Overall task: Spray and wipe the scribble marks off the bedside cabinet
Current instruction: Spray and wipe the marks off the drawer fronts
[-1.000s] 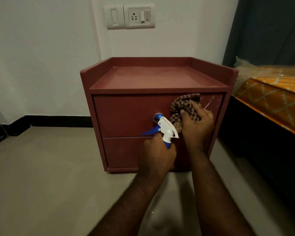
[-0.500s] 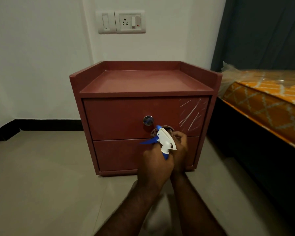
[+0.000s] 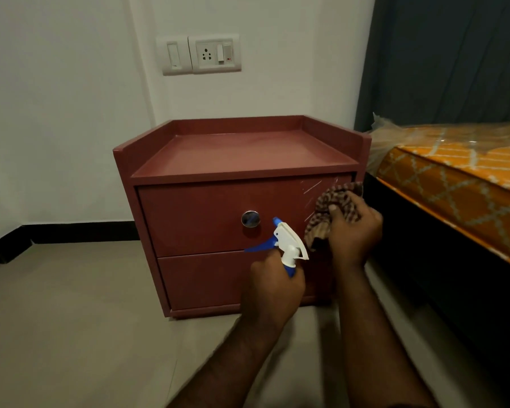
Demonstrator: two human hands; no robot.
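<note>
"Scribble marks (image 3: 314, 188) off the bedside cabinet (image 3: 218, 160) yet?"

"Not yet. From my head camera, thin white lines show on the top drawer front (image 3: 195, 213), up and to the right of the round metal knob (image 3: 250, 219), near that drawer's right edge. How many more lie under the cloth I cannot tell."

"Where are your hands?"

"My right hand (image 3: 355, 231) is right of the knob, fingers curled round a bunched brown checked cloth (image 3: 321, 210) and pushing it against the drawer front, over the lower part of the marks. My left hand (image 3: 273, 287) is below and just right of the knob, fingers wrapped round the neck of the spray bottle (image 3: 287, 240). Only its white-and-blue head sticks out, nozzle pointing toward the knob. The blue lever seems to jut out free of my fingers."

"How far along, then?"

"Mid-wipe, I judge. Whether spray went on I cannot tell, since no wet sheen shows. Left to do: rub out the lines above the cloth and check beneath it. Left of the knob, and on the lower drawer (image 3: 206, 278) below it, I see no marks."

"Any brand or writing?"

"None I can read. The spray head is plain, the bottle's body is hidden in my fist, and the switch-and-socket plate (image 3: 202, 54) on the wall, high above the knob, shows no legible lettering."
</note>
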